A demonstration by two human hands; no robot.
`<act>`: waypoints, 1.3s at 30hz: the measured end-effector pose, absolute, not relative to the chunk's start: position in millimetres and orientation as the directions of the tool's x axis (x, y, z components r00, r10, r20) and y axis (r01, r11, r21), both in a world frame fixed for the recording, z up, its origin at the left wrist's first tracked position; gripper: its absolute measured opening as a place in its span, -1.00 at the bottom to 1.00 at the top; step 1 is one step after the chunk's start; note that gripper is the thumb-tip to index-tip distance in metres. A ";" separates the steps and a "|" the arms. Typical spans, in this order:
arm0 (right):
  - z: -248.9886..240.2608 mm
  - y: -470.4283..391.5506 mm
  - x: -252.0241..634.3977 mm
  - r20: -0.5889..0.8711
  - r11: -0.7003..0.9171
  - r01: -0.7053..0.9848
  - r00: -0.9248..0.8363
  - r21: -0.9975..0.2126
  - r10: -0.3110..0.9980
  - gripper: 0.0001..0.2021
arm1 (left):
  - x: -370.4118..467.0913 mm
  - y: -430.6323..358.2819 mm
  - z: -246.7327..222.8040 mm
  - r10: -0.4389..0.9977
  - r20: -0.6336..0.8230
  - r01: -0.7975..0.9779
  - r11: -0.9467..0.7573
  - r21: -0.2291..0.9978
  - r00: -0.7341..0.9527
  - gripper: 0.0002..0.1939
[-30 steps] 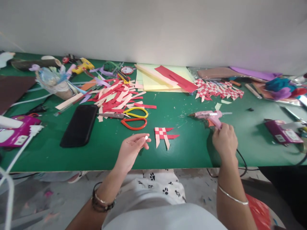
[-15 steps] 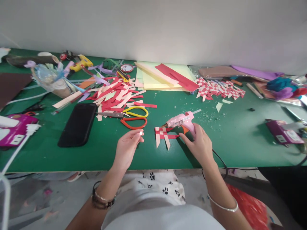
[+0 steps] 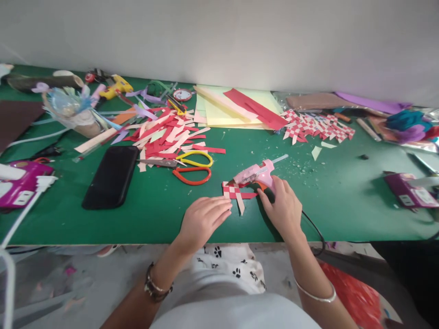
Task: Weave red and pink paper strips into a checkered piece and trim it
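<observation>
My right hand (image 3: pixel 283 208) is wrapped around the handle of a pink hot glue gun (image 3: pixel 252 174) with an orange trigger. Its nozzle points left, over a small piece of woven red and pale pink paper strips (image 3: pixel 234 190) lying on the table. The right thumb tip is beside the end of a red strip. My left hand (image 3: pixel 206 219) has its fingers stretched out side by side, palm down. Those fingertips cover the lower end of the woven piece's left pale strip, and the thumb is hidden. Scissors (image 3: pixel 192 176) with one yellow and one orange handle lie just beyond.
A black phone (image 3: pixel 111 177) lies at left, near a heap of cut paper strips (image 3: pixel 168 135). Woven pieces (image 3: pixel 317 125) are piled back right, beside paper sheets (image 3: pixel 236 107). Purple boxes (image 3: pixel 29 185) stand at both sides. A cord (image 3: pixel 313 227) runs off the front edge.
My left hand has moved right, from a pinch near the scissors to the woven piece's left strip, its fingers straightening. My right hand and the glue gun have shifted slightly left.
</observation>
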State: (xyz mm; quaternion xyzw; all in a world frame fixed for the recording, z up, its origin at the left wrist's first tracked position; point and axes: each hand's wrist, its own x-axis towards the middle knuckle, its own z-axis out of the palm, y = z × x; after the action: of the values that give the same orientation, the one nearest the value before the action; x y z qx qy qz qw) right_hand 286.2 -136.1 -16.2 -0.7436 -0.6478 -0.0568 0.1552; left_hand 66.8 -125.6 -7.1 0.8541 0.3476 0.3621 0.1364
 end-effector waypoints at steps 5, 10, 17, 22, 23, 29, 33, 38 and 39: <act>-15.0 -136.6 283.4 0.274 -0.114 0.986 0.143 -0.120 0.951 -0.60 | 68.6 -125.0 -10.3 0.658 0.509 0.543 -0.750 0.377 0.555 -0.85; -13.4 -137.5 282.3 0.273 -0.132 0.987 0.153 -0.094 0.950 -0.61 | 69.7 -125.6 -14.5 0.642 0.473 0.548 -0.765 0.338 0.604 -0.80; -14.4 -137.5 282.4 0.283 -0.130 0.987 0.152 -0.098 0.947 -0.61 | 71.1 -126.2 -15.2 0.655 0.449 0.557 -0.755 0.346 0.608 -0.79; -15.9 -137.0 282.6 0.294 -0.128 0.988 0.149 -0.087 0.944 -0.61 | 71.1 -126.1 -15.2 0.651 0.454 0.559 -0.757 0.338 0.608 -0.81; -16.0 -136.9 282.6 0.301 -0.128 0.988 0.147 -0.082 0.942 -0.61 | 71.1 -126.2 -15.5 0.651 0.455 0.560 -0.757 0.336 0.608 -0.80; -12.9 -137.1 281.4 0.352 -0.121 0.992 0.126 -0.038 0.928 -0.62 | 71.3 -128.1 -16.8 0.640 0.472 0.571 -0.764 0.301 0.607 -0.82; -10.6 -136.9 280.5 0.368 -0.139 0.990 0.141 -0.032 0.919 -0.60 | 71.8 -128.6 -16.7 0.645 0.472 0.579 -0.758 0.301 0.601 -0.81; -8.6 -135.3 282.8 0.387 -0.157 0.983 0.180 -0.090 0.905 -0.57 | 71.7 -128.3 -15.5 0.665 0.443 0.589 -0.744 0.316 0.602 -0.83; -7.8 -134.8 284.9 0.399 -0.169 0.979 0.202 -0.116 0.894 -0.57 | 71.6 -128.3 -15.1 0.666 0.442 0.593 -0.742 0.314 0.600 -0.83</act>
State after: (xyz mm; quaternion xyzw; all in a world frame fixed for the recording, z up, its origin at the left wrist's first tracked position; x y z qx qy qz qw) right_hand 284.9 -134.8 -7.8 -0.7551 -0.6202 -0.1199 0.1756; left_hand 71.6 -128.3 -15.1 0.8920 0.3529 0.2744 0.0672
